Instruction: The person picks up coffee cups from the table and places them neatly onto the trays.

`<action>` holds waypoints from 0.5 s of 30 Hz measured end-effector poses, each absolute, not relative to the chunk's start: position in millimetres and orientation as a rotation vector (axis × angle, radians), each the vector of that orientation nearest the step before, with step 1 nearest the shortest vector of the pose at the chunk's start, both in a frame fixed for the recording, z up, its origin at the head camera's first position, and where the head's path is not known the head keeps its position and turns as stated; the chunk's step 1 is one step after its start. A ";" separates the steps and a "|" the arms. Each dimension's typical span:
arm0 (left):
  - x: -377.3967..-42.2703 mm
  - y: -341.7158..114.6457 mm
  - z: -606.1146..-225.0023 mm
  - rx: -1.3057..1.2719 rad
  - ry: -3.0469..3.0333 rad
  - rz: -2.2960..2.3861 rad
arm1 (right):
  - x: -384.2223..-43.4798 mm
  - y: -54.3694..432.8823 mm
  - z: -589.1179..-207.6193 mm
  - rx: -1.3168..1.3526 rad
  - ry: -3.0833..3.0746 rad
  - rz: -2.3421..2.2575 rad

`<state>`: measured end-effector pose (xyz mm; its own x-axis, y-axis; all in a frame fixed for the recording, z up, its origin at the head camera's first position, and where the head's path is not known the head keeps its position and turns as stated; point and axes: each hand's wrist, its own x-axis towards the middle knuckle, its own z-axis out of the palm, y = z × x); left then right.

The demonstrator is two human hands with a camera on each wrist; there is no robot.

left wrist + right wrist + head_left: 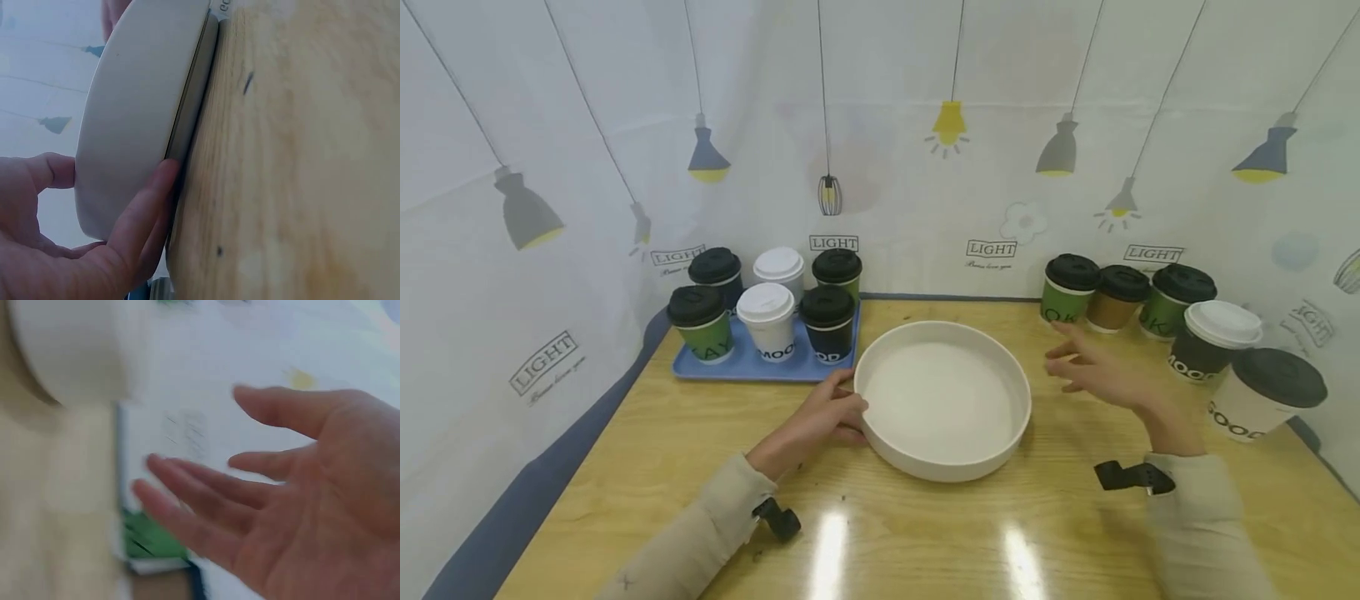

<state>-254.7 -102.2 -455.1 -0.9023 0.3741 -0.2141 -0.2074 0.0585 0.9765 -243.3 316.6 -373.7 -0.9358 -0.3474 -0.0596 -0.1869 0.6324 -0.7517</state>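
A round white tray with a raised rim lies on the wooden table in the head view. At its left side my left hand grips it. The left wrist view shows the thumb at the tray's upper edge and the fingers at the underside, where a dark seam runs above a lower base. My right hand is in the air right of the tray, fingers spread and holding nothing. In the right wrist view its palm is turned to the camera, apart from the tray's blurred wall.
Several lidded paper cups stand in two rows on a blue tray at the back left. More cups line the right side, from a green cup to a white cup with a black lid. A printed cloth hangs behind.
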 end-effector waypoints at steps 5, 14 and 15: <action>-253.9 -103.1 -455.9 0.133 1.939 1.897 | -218.7 365.6 -341.7 -0.274 3.172 -1.139; -255.2 -102.4 -454.6 0.170 1.960 1.857 | -185.9 424.3 -338.3 0.780 3.464 -1.651; -255.2 -101.9 -454.4 0.171 1.962 1.853 | -184.0 428.1 -341.0 0.907 3.451 -1.697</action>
